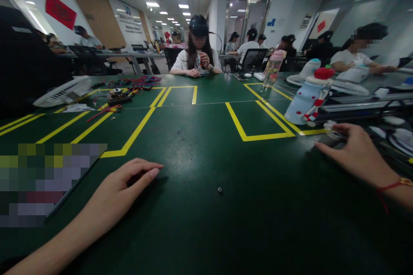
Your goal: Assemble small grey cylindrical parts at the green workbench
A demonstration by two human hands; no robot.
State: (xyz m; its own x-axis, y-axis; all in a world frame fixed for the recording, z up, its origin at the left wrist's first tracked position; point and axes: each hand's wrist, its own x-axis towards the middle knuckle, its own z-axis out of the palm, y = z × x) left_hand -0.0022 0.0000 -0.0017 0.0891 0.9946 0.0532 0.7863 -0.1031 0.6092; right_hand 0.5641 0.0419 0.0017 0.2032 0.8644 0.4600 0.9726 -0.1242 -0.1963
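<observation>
My left hand (127,187) rests on the dark green table (193,232). Its fingers are loosely bent, with the thumb apart from the index finger and nothing between them. To its right lies a small dark round metal piece (220,190) with a pale centre, which neither hand touches. At the far right my right hand (359,148) has its thumb and fingers around a small metal part with a white top (333,135); the fingers partly hide it. Just behind that hand stands a light blue bottle (300,101) with a red lid.
Coloured wires (142,84) and a white fan-like unit (64,92) lie at the back left. A pink-lidded clear bottle (273,68) stands further back. Metal rails (355,105) and cables (398,137) fill the right edge. Across the table sits a person (198,51).
</observation>
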